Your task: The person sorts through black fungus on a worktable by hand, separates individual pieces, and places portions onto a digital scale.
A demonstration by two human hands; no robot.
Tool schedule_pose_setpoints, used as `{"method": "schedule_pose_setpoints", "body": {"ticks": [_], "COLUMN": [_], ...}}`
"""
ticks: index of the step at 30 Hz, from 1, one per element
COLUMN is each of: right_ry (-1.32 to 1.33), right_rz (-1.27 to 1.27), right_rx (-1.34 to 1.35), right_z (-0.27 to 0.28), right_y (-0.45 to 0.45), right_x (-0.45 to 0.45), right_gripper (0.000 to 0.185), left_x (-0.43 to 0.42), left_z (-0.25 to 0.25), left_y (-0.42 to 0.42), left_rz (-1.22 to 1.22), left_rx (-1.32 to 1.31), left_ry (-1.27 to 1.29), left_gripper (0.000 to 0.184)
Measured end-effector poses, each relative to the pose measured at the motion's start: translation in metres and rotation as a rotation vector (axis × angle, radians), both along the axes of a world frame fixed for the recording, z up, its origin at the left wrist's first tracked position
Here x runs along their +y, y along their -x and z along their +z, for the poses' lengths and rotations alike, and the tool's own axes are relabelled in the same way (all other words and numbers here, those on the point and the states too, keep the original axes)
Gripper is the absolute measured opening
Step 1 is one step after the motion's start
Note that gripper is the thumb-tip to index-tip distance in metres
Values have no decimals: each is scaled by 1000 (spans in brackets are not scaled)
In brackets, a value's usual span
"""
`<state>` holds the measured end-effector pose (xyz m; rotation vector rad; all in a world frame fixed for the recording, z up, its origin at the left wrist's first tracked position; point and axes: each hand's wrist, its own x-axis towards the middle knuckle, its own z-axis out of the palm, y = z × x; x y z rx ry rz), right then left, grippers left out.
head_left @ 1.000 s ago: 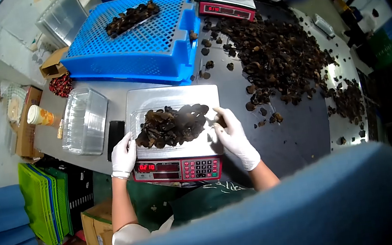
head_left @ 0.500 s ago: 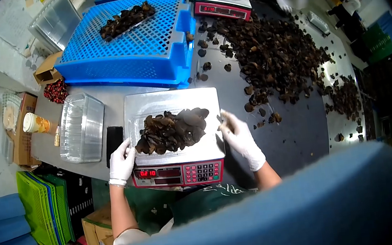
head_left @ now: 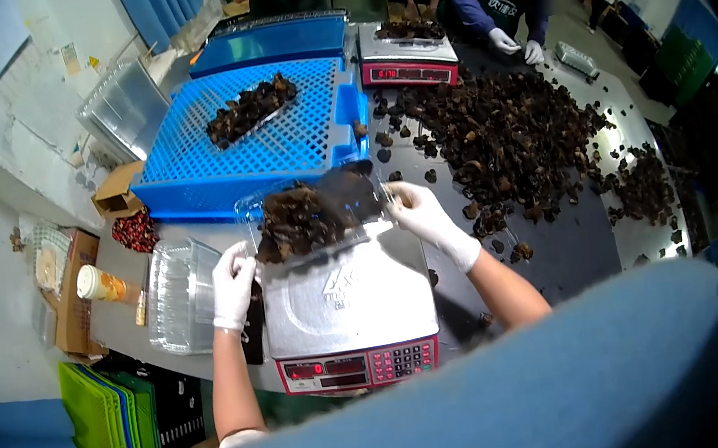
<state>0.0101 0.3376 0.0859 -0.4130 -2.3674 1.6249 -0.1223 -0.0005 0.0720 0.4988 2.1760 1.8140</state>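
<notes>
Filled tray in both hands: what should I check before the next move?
1. Left hand at the left end of the filled tray: ok.
2. Right hand at its right end: ok.
3. Tray off the scale: ok, the display reads 0.
4. Dark pieces inside the tray: ok, none seen falling.
5. Tray level: cannot tell from this one view.
6. Whole top of the blue crate free: not ok, another tray lies there.

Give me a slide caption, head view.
Left hand and right hand hold a filled clear tray above the digital scale.
</notes>
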Motion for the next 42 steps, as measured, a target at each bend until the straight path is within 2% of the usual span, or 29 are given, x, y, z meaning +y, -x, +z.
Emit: {"method": "schedule_pose_setpoints", "body": {"ticks": [3, 6, 8, 10, 11, 13, 14, 16, 17, 19, 20, 21, 22, 24, 25, 27, 29, 30, 31, 32, 33, 35, 37, 39, 41, 42], "right_ry": [-18, 57, 98, 275, 278, 555, 572, 500, 423, 313, 244, 387, 500, 1174, 1316, 1879, 1782, 1866, 1783, 1849, 1912, 2000, 2071, 2102, 2086, 2097], "right_rz": [-33, -77, -93, -146, -148, -174, -164, -153, -138, -4, 109, 137, 160, 151, 185, 522, 208, 156, 138, 199, 263, 90, -38, -213, -316, -355], "right_rx": [-32, 36, 70, -32, -32, 132, 127, 144, 167, 132, 128, 148, -13, -40, -69, 76, -123, -125, -168, -141, -112, -66, -51, 3, 76, 79], "right_z": [15, -27, -28, -10, -13, -28, -16, -9, -7, 8, 8, 12, 35, 9, -8, -43, -25, -22, -16, -23, -32, -38, -43, -55, -71, -78], "right_y": [54, 113, 134, 140, 147, 159, 151, 133, 122, 82, 63, 40, 12, -20, -31, -54, -79, -88, -107, -121, -137, -168, -194, -210, -221, -224], "right_x": [13, 39, 44, 42, 45, 51, 48, 40, 35, 17, 10, -11, -29, -63, -69, -74, -74, -72, -67, -59, -49, -37, -29, -27, -26, -25], "right_gripper": [42, 41, 39, 42, 42, 47, 52, 51, 50, 44, 41, 37, 33, 38, 40, 44, 45, 45, 42, 38, 35, 26, 22, 21, 21, 22], "left_x": [24, 46, 57, 68, 73, 81, 84, 86, 86, 76, 77, 86, 93, 105, 109, 119, 121, 114, 107, 95, 81, 38, -22, -78, -128, -144], "left_z": [-13, -35, -45, -47, -45, -37, -32, -22, -15, -39, -23, -2, 0, 14, 24, 21, 31, 27, 21, 30, 30, 30, 19, -16, -50, -62], "left_y": [58, 102, 123, 139, 145, 150, 148, 138, 125, 115, 88, 48, 18, -45, -76, -120, -140, -141, -137, -126, -114, -83, -51, -27, -7, 0], "left_rz": [51, 89, 114, 173, 190, 221, 253, 319, 366, 350, 296, 242, 181, 11, -100, -321, -450, -417, -325, -275, -116, 122, 367, 654, 594, 559], "left_rx": [55, 61, 52, 48, 23, -67, -125, -149, -93, 236, 197, 156, 281, 456, 506, 554, 681, 716, 682, 696, 745, 844, 864, 845, 675, 568], "left_ry": [9, 6, -13, -24, -36, -73, -98, -94, -78, -134, -140, -147, -131, -49, 21, 35, -2, 46, 64, 71, 150, 285, 653, 982, 1040, 977], "left_gripper": [31, 30, 31, 29, 29, 31, 33, 41, 41, 36, 33, 31, 30, 31, 33, 39, 44, 42, 40, 38, 37, 35, 35, 32, 27, 23]}}
